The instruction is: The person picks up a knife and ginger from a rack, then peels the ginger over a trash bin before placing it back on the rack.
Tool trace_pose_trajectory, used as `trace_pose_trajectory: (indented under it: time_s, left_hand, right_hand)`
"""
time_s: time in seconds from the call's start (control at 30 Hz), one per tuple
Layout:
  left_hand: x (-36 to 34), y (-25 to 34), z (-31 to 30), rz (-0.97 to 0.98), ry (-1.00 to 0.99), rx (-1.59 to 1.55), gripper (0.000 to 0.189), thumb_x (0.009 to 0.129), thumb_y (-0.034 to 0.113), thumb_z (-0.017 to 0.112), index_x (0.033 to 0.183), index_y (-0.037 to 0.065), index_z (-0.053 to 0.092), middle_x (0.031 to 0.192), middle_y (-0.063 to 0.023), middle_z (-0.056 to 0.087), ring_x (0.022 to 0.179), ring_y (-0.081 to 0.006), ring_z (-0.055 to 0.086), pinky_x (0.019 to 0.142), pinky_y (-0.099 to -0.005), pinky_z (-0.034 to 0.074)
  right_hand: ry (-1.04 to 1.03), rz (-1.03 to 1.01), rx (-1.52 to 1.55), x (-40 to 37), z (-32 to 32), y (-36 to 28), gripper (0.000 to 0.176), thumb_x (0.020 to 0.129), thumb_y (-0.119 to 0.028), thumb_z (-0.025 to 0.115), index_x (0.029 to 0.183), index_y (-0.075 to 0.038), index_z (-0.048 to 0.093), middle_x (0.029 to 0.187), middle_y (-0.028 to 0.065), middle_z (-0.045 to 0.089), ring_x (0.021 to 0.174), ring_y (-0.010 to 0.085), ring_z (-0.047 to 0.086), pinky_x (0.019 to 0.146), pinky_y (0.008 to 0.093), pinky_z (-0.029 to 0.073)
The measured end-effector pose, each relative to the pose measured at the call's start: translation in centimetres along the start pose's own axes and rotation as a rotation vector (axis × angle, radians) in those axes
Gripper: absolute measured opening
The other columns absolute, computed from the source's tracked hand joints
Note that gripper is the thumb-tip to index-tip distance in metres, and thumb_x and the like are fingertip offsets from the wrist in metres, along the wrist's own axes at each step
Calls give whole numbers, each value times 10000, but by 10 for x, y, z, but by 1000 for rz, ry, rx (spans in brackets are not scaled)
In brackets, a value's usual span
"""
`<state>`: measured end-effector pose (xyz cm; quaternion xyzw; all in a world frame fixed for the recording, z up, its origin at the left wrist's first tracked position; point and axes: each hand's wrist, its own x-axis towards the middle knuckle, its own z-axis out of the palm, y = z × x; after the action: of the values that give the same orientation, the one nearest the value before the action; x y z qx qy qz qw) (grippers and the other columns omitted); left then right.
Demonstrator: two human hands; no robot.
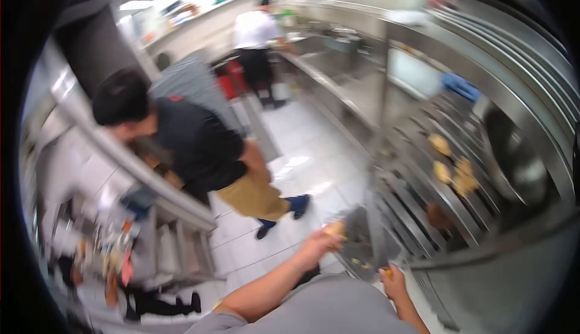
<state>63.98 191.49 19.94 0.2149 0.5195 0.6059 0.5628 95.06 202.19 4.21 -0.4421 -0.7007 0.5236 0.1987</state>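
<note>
Piece [335,230] in left hand [318,247], long axis too blurred

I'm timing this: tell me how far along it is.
The pale yellow pieces on the slatted rack look done. The left hand holds a tan piece, the right hand something small and yellow. A browner lump there may be left; blur hides more.

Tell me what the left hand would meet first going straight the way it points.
Probably the dark metal surface just beyond the left hand, beside the upright post; blur leaves the depth unclear.
</note>
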Motion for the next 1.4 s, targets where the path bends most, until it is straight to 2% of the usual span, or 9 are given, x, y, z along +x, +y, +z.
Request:
trace_pose_trajectory:
  time_s: [0.23,0.3,0.37,0.5,0.7,0.8,0.93,0.97,1.4]
  left_hand:
    - [-31,-1,14,3,-60,152,410,1066,370,585,1399,131,602,1000,-27,672,807,-82,616,683,-242,487]
    - [-26,-5,12,-18,-87,119,394,1074,398,559,1362,134,619,955,-23,670,768,-78,603,653,-242,478]
    - [-27,-11,15,-48,-100,91,425,1087,497,494,1239,141,669,824,-10,640,662,-80,559,574,-252,441]
    - [-35,-13,24,-135,-73,-25,443,1071,518,501,1147,125,690,791,-5,608,646,-96,544,564,-257,422]
    - [-29,-13,40,-114,-89,-85,362,1053,463,543,1168,153,690,972,-16,652,747,-112,595,625,-273,488]
    - [-47,5,54,-57,-158,-62,374,1053,455,531,1242,166,675,1096,-7,667,971,-126,626,764,-310,540]
    - [-67,2,63,34,-291,-228,437,1028,384,483,1245,39,642,975,-61,674,792,-144,615,654,-283,467]
    - [-71,6,65,46,-296,-244,444,1013,382,475,1221,23,632,927,-77,659,724,-163,582,638,-292,447]
    - [-62,-9,70,-94,-260,-197,416,945,349,498,1137,0,621,915,-118,654,644,-179,525,603,-321,422]
  right_hand:
    - [-170,-215,101,44,16,-45,188,1021,-183,641,1035,4,634,843,70,670,751,156,647,715,322,535]
    - [-188,-167,376,45,27,-70,137,1034,-170,617,1038,-33,611,805,38,639,740,136,628,707,296,520]
    - [-187,-140,424,47,33,-79,120,1034,-166,619,1035,-47,602,788,24,624,717,125,613,678,278,506]
    - [-172,-144,463,35,31,-116,95,994,-124,661,1019,-71,586,754,3,598,616,95,558,572,247,464]
    - [-155,-184,289,1,8,-152,191,846,-96,774,906,-66,595,721,8,595,556,81,535,513,251,443]
    - [-138,-215,176,-10,-4,-171,241,796,-156,828,942,-14,700,840,22,682,788,127,622,739,306,519]
    - [-128,-157,216,-31,-16,-191,278,837,-206,889,959,-29,712,857,6,694,796,96,604,731,286,512]
    - [-93,-271,204,-35,-16,-200,253,857,-196,884,957,-38,715,843,-7,692,787,83,594,720,278,507]
    - [-210,-164,264,-41,-26,-186,314,830,-282,917,888,-44,720,809,13,738,741,91,655,707,284,532]
